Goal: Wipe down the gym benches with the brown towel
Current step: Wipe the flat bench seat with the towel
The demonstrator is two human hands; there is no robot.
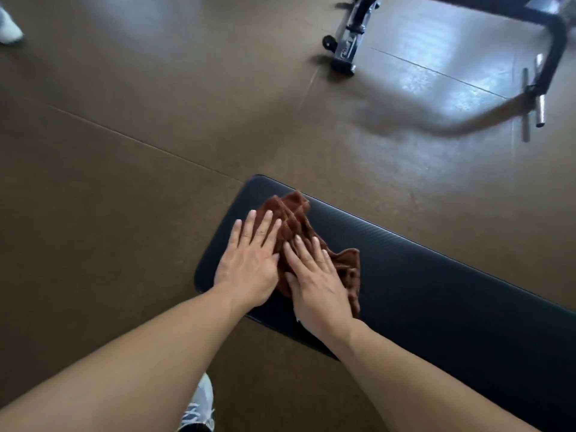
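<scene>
A black padded gym bench [420,291] runs from the centre toward the lower right. A crumpled brown towel [296,219] lies on its near-left end. My left hand [249,260] rests flat, fingers spread, its fingertips on the towel's left part and its palm on the pad. Beside it, my right hand [314,282] presses flat on the towel's middle with fingers extended. Neither hand curls around the cloth. The towel's lower part is partly hidden under my right hand.
Brown rubber floor tiles [124,135] surround the bench. The black metal frame of another bench [346,42], with a small wheel and chrome pegs [540,104], stands at the upper right. My shoe [199,406] is below the bench end. Another person's white shoe [7,29] is at the upper left.
</scene>
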